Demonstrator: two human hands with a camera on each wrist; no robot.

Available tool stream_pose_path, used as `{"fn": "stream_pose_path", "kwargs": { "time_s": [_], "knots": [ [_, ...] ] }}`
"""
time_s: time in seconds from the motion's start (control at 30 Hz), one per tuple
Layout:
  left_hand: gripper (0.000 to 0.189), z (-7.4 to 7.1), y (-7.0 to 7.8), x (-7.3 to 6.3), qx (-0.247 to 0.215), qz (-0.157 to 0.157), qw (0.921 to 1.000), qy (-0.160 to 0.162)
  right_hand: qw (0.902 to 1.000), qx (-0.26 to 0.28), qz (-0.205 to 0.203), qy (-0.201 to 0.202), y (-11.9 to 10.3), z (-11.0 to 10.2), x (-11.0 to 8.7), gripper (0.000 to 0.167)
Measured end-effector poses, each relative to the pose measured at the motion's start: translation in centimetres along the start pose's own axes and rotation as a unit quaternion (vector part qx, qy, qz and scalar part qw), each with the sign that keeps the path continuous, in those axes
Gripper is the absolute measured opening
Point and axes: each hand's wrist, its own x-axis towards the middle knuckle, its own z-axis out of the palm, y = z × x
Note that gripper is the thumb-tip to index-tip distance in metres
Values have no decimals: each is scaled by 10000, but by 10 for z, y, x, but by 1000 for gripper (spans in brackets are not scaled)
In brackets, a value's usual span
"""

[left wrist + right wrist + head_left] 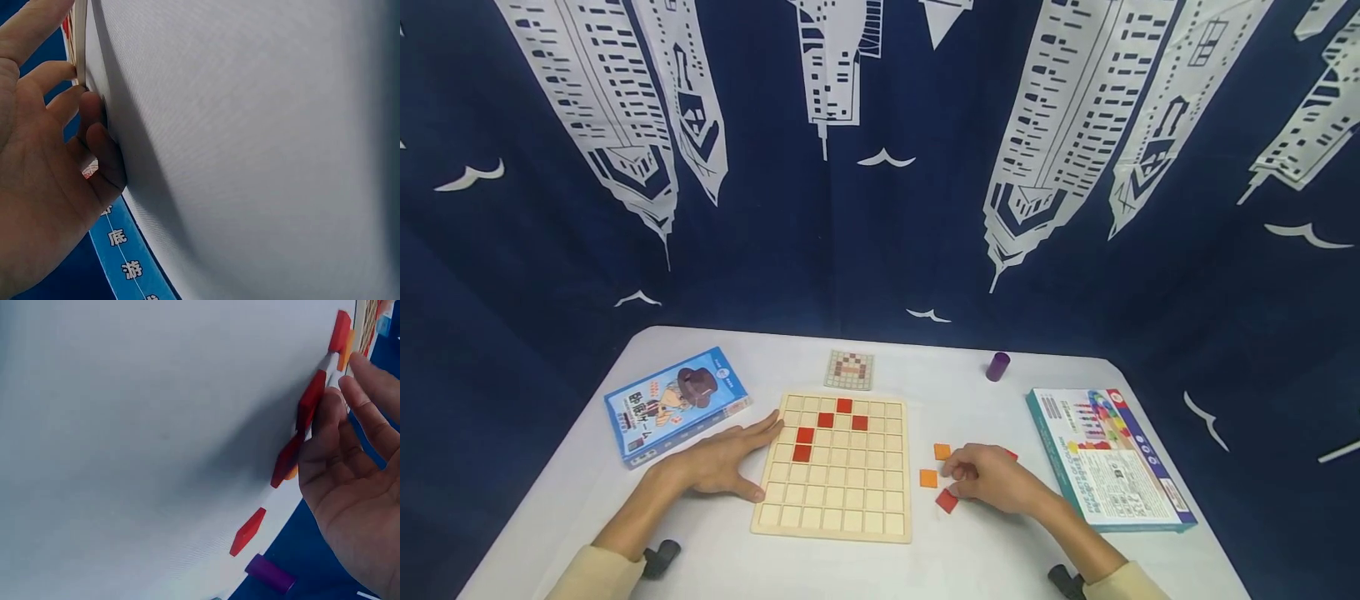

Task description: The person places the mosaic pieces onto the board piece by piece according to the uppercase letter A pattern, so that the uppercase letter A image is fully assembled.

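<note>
A wooden grid board (831, 517) lies on the table with several red tiles (844, 406) in its upper cells. My left hand (722, 458) is spread along the board's left edge, thumb and fingers touching it. In the left wrist view, the fingers of the left hand (50, 150) meet the board's side. To the right of the board, my right hand (996, 479) hovers low over loose tiles, its thumb and index fingertips apart. Two orange tiles (928, 478) and a red tile (947, 501) lie beside it. More red tiles (248, 532) show in the right wrist view, some partly hidden by the fingers.
A small pattern card (849, 370) lies behind the board. The blue game box (677, 404) is at the left, and a teal-edged box (1108, 458) at the right. A purple cylinder (997, 367) is near the back edge. A dark blue printed curtain (827, 250) hangs behind the table.
</note>
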Motion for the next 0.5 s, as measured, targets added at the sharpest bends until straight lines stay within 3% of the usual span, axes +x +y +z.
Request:
{"fn": "stream_pose_path", "kwargs": {
  "time_s": [0.5],
  "knots": [
    [112, 3, -3, 1, -25, 16, 10000, 74, 9964, -804, 15, 264, -15, 18, -7, 23]
  ]
}}
